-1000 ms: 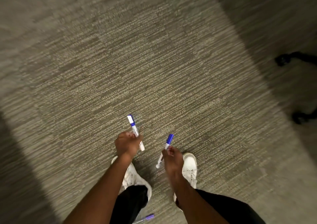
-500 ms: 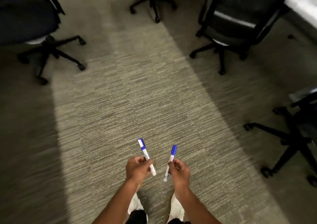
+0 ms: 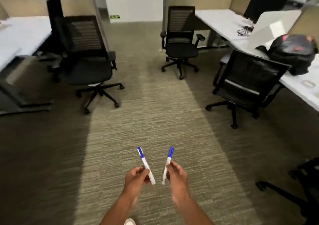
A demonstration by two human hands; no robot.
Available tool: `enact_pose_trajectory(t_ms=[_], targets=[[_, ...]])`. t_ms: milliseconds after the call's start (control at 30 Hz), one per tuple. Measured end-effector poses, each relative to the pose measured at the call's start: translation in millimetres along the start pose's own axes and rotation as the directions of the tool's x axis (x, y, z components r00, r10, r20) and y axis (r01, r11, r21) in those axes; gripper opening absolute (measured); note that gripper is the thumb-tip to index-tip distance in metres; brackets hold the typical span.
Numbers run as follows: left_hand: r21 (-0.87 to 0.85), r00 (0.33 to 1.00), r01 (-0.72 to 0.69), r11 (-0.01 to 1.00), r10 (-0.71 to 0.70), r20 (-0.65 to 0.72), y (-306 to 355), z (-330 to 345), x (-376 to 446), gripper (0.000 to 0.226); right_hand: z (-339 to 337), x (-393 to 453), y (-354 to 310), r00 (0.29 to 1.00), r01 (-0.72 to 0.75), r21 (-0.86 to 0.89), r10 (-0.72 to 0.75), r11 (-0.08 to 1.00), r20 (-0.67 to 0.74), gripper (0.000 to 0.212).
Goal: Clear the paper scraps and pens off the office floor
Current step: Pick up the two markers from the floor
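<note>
Pens, two of them, are up off the carpet and in hand, and the whole picture has swung since a second ago: then the view was straight down at shoes and floor, now it has lifted to take in the room. That reads as the person having straightened up from the pick-up.

Biggest things first. The white desk (image 3: 224,23) runs along from one to three o'clock, with a dark backpack (image 3: 293,52) slumped on it at about two. Another pale desk (image 3: 22,33) sits at ten. Three black office chairs ring the aisle: one at eleven (image 3: 86,59), one at twelve (image 3: 180,42), one at two (image 3: 245,85). The lit strip of carpet (image 3: 151,114) runs down the middle, and no paper scraps show on it from here.

Down at six o'clock, the left hand (image 3: 136,179) has its fingers curled round the left pen (image 3: 145,165), blue cap pointing up to eleven. The right hand (image 3: 177,174) pinches the right pen (image 3: 168,166), cap tilted toward one. The two white ends nearly meet between the hands but stay apart.

A purple pen lay by the feet a second ago; it's out of view now, so likely the job isn't finished. These two need a drop-off, probably a desk.
</note>
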State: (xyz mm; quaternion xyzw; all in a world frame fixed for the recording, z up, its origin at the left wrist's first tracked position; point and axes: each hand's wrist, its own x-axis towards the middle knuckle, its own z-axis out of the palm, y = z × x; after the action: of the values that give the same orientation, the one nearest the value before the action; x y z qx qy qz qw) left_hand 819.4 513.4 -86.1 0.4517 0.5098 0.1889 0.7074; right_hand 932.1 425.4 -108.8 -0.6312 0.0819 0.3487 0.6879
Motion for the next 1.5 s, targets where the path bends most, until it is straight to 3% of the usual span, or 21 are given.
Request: enact_pose_trajectory(t_ms=[267, 467, 900, 1033, 1233, 1500], targets=[[-0.121, 0.991, -0.124, 0.985, 0.119, -0.054, 53, -3, -13, 0.02, 48, -12, -65, 0.981, 0.069, 0.052, -0.077, 0.996, 0.175, 0.015], [-0.254, 0.979, -0.182, 0.95, 0.151, -0.137, 83, -31, -5, 0.01, 105, -20, -78, 0.956, 0.096, 0.012, -0.095, 0.995, 0.277, 0.013], [-0.264, 0.94, -0.269, 0.926, 0.193, -0.28, 114, -209, 43, 0.02, 289, -64, -8, 0.851, 0.09, -0.196, 0.026, 0.976, 0.524, 0.011], [-0.237, 0.921, -0.322, 0.917, 0.244, -0.305, 112, -273, 41, 0.02, 345, -91, 34, 0.767, 0.074, -0.259, 0.112, 0.963, 0.632, 0.009], [-0.327, 0.842, -0.386, 0.863, 0.185, -0.507, 106, -350, 33, 0.021, 416, -125, 90, 0.567, 0.115, -0.416, 0.284, 0.902, 0.774, 0.013], [-0.31, 0.636, -0.437, 0.845, 0.046, -0.77, 106, -448, 15, 0.02, 529, -158, 182, 0.289, 0.196, -0.618, 0.558, 0.761, 0.778, 0.019]])
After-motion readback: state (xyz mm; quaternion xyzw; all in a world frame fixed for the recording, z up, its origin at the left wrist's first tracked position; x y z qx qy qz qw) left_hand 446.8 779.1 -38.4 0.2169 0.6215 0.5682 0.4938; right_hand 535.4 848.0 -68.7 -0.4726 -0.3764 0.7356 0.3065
